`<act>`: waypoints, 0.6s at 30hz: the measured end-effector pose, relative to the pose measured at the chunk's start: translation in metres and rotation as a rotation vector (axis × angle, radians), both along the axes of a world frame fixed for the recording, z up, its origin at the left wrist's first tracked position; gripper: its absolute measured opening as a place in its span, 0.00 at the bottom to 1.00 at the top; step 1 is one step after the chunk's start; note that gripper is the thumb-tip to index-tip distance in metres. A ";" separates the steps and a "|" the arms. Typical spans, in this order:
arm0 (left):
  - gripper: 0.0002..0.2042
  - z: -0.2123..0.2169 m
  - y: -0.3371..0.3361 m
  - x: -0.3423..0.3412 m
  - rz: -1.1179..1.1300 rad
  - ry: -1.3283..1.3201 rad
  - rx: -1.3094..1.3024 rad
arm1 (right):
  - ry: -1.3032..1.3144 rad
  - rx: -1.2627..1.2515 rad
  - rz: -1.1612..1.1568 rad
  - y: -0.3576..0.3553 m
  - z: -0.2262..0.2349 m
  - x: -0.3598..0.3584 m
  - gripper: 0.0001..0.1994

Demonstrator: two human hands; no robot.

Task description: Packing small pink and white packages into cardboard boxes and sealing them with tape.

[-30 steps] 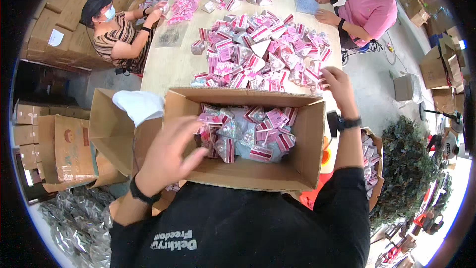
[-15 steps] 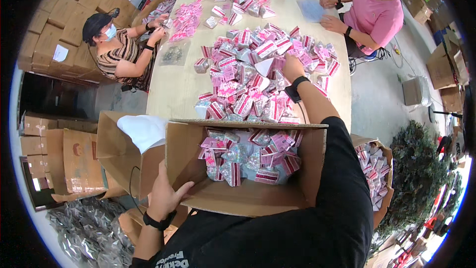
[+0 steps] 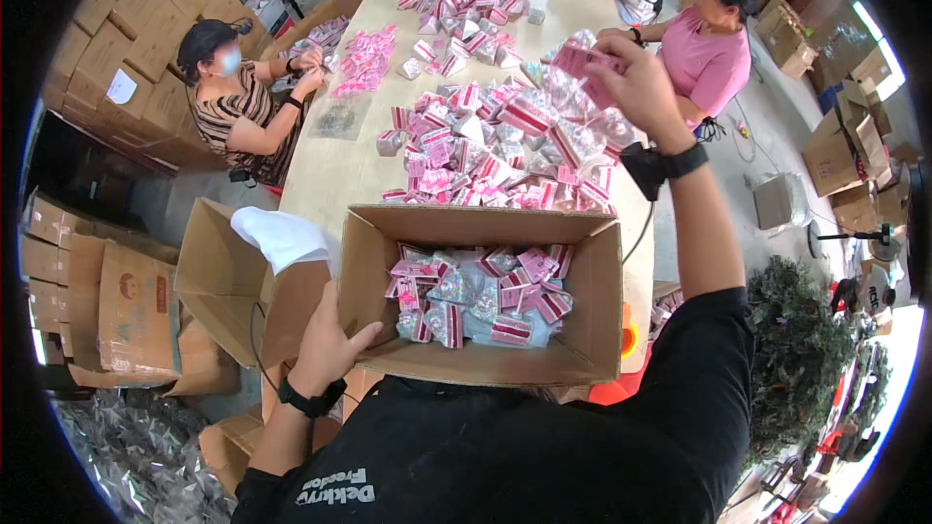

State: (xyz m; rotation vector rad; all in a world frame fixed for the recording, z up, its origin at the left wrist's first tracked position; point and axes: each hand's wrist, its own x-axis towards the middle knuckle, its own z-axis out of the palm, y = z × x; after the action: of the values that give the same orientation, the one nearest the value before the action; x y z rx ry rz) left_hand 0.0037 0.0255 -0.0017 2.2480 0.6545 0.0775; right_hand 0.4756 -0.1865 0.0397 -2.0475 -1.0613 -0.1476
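Note:
An open cardboard box stands against my body at the near end of the table. My left hand grips its left near corner, thumb on the front wall and fingers along the outer side. Inside lie several small clear bags of shiny silvery contents with pink-and-white labels. Above the table my right hand is closed on a cluster of the same bags, pinched by a pink label tag, with bags hanging below the fingers. Beneath them spreads a large pile of labelled bags.
A second open box with white cloth stands left. Pink labels lie near a co-worker in a striped top. Another co-worker in pink sits at the right. A leafy artificial tree stands on the right.
My right hand has risen from the pile with a cluster of bags and moved up and right. My left hand stays on the box. The pink-clad co-worker appears farther up and left.

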 end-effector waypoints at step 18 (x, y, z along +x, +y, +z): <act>0.17 0.002 0.056 -0.009 -0.097 0.110 -0.330 | 0.180 -0.158 0.237 -0.080 0.047 -0.198 0.07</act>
State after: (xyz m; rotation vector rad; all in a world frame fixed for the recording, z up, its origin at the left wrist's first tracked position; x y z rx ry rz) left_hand -0.0055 0.0813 0.0000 1.9700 0.5684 -0.1904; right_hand 0.2772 -0.2662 0.0869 -2.0100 -1.2225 0.2447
